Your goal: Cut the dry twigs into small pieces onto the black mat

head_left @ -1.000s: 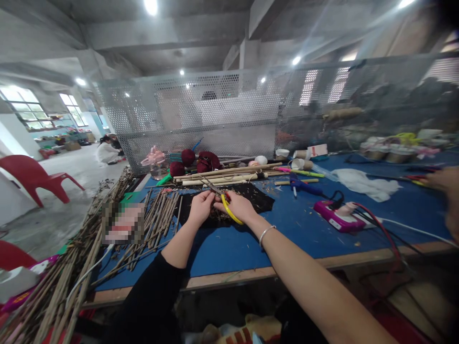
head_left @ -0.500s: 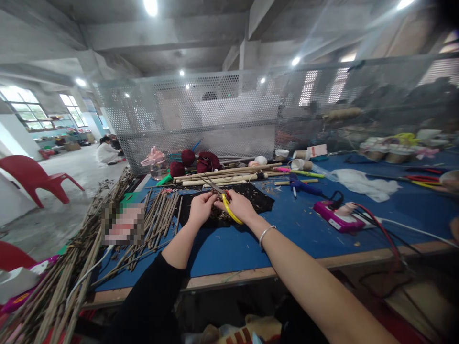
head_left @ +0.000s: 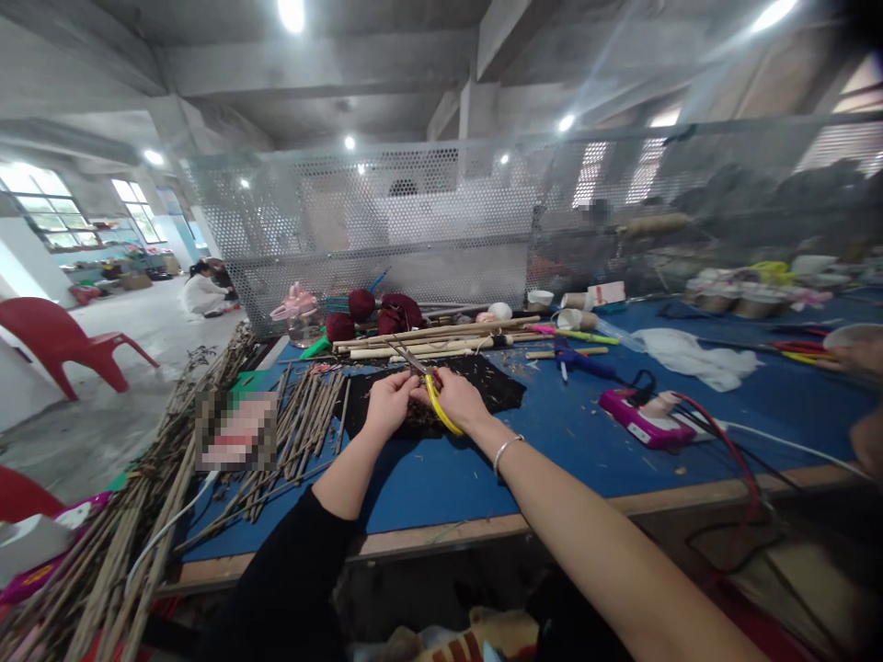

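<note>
My right hand [head_left: 462, 399] is closed around the yellow handles of a pair of scissors [head_left: 440, 408]. The blades point up and left over the black cloth [head_left: 505, 383]. Just to the left, my left hand [head_left: 387, 403] is closed in a pinch, its fingertips close to the other hand; whatever lies between them is too small to make out. Below both hands, a heap of brown plant scraps [head_left: 422, 419] lies on the cloth. Cut sticks [head_left: 314, 418] are spread on the table left of my left hand.
Long dry stalks [head_left: 148, 478] are stacked along the blue table's [head_left: 441, 492] left side. Behind the cloth are wooden rods [head_left: 428, 342] and dark red yarn balls [head_left: 398, 313]. A blue glue gun [head_left: 579, 359] and a purple power strip [head_left: 645, 420] with cables lie right. Another person's hand [head_left: 867, 441] shows at the right edge.
My hands stay over the cloth in nearly the same pose, with the scissors shifted only slightly. At the far right, another person's hands and a round pale object have moved further into view.
</note>
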The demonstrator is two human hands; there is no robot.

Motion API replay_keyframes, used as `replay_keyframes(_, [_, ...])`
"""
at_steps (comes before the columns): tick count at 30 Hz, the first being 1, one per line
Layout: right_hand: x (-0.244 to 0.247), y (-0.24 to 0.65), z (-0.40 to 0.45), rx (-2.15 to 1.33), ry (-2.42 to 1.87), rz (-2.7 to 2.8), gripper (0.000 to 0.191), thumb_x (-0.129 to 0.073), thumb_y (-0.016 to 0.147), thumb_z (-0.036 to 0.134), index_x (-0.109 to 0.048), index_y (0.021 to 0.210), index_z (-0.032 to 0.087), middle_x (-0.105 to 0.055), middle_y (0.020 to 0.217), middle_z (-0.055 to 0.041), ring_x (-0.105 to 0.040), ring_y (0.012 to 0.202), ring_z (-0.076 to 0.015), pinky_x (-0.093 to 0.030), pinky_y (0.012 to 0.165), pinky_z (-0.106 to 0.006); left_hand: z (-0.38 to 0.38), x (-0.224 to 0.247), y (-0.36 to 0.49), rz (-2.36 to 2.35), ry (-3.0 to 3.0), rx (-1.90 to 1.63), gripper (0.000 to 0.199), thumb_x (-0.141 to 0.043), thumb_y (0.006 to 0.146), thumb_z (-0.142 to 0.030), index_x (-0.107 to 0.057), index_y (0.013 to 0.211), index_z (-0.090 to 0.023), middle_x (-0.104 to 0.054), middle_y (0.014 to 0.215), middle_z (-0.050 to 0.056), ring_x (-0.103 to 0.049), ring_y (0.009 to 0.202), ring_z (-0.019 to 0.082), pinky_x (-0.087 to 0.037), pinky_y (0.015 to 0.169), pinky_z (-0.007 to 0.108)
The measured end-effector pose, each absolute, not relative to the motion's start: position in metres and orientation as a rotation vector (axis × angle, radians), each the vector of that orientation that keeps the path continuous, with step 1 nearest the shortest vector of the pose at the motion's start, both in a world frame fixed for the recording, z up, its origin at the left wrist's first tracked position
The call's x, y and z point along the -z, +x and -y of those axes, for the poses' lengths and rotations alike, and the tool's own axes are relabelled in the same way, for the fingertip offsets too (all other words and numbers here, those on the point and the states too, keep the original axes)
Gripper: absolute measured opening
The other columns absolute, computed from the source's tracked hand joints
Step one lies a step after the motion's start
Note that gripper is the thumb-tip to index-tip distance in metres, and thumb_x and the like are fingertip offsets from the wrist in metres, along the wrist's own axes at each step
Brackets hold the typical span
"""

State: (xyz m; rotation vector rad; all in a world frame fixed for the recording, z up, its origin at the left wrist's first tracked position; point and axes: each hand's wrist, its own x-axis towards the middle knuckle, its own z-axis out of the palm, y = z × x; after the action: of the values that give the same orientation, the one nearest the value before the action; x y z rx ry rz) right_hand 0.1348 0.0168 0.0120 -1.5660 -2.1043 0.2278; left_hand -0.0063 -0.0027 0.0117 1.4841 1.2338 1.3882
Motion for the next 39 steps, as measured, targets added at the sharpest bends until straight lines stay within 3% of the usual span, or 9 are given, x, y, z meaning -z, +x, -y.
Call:
replay_keyframes(6, [-0.017,0.136,-0.017,-0.183,-1.612,2.144,0.053,-0.046,0.069,0.07,-0.055,0.088,0.021,-0.065,0.081,-0.006,-0.061,0.075,-0.0201,-0.034,0.057,-0.023,0.003,-0.008,-0.005,-1.212,1.398,-1.391,0.032,-0.054,0.072,-0.038,-0.068,0.088,-0.014,-0.063,0.065,0.001,-0.043,0.043,0.006,-0.036,0.039,0.017])
replay_keyframes(12, [-0.032,0.136,-0.03,-0.114,-1.596,2.306,0.055,-0.045,0.068,0.071,-0.059,0.085,0.02,-0.066,0.082,-0.0084,-0.062,0.078,-0.0225,-0.037,0.061,-0.025,-0.01,-0.005,-0.004,-1.228,1.339,-1.427,0.027,-0.052,0.073,-0.037,-0.065,0.073,-0.013,-0.062,0.061,0.001,-0.047,0.044,0.008,-0.038,0.041,0.017])
replay_keyframes(16, [-0.032,0.142,-0.035,-0.012,-1.601,2.326,0.056,-0.046,0.067,0.072,-0.056,0.086,0.02,-0.066,0.08,-0.0085,-0.062,0.076,-0.024,-0.037,0.061,-0.026,-0.009,-0.007,-0.005,-1.174,1.317,-1.401,0.03,-0.053,0.073,-0.041,-0.063,0.078,-0.013,-0.064,0.068,0.002,-0.049,0.046,0.008,-0.039,0.041,0.018])
replay_keyframes(24, [-0.02,0.152,-0.03,-0.252,-1.39,2.323,0.05,-0.056,0.069,0.059,-0.049,0.098,0.019,-0.061,0.092,-0.0061,-0.058,0.08,-0.0185,-0.036,0.064,-0.024,0.002,-0.005,-0.003,-1.115,1.324,-1.301,0.032,-0.052,0.074,-0.044,-0.06,0.069,-0.014,-0.065,0.068,0.003,-0.048,0.045,0.008,-0.04,0.041,0.019])
replay_keyframes(30, [-0.026,0.149,-0.027,-0.26,-1.35,2.38,0.048,-0.066,0.063,0.051,-0.05,0.094,0.018,-0.058,0.092,-0.0067,-0.055,0.084,-0.0199,-0.035,0.069,-0.027,0.003,0.0,-0.001,-1.231,1.403,-1.345,0.031,-0.048,0.077,-0.041,-0.063,0.068,-0.015,-0.063,0.061,0.004,-0.054,0.049,0.012,-0.042,0.047,0.022])
replay_keyframes(39, [-0.022,0.146,-0.025,-0.22,-1.295,2.346,0.048,-0.064,0.064,0.052,-0.048,0.092,0.018,-0.057,0.091,-0.0065,-0.053,0.082,-0.0193,-0.035,0.068,-0.028,0.01,-0.003,0.001,-1.236,1.487,-1.363,0.034,-0.044,0.08,-0.041,-0.062,0.067,-0.015,-0.061,0.058,0.004,-0.052,0.047,0.012,-0.041,0.046,0.022])
